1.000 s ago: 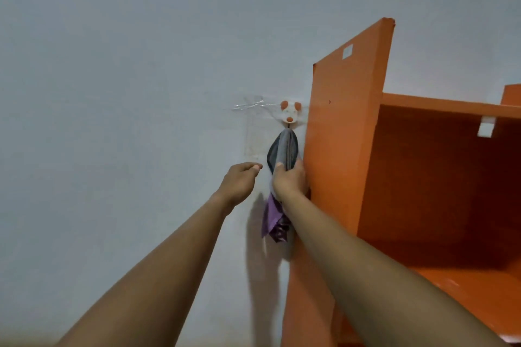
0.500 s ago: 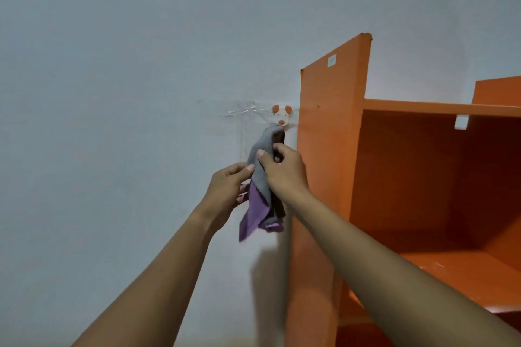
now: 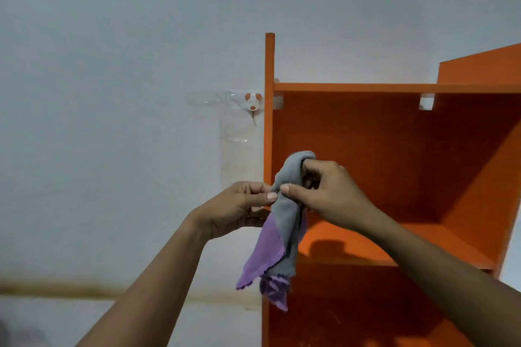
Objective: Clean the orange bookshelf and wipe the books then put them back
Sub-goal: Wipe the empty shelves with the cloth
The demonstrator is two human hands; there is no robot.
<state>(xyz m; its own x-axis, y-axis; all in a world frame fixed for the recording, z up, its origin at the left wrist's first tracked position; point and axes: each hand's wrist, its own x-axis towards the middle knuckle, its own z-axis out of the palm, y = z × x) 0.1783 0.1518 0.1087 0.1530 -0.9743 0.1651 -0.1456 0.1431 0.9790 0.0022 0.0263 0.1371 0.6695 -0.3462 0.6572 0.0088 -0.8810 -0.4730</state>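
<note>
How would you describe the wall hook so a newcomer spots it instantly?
Start at the tall orange bookshelf against the pale wall. Just left of its upright side panel, level with the top shelf board, sits a small white mouse-face hook on clear tape. Its orange ears and nose are the only markings on that wall.

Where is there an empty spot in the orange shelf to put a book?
The orange bookshelf compartment behind the hands is bare: its floor, right of the right hand, is free. It is crowded at the left front, where both hands bunch the cloth.
</note>
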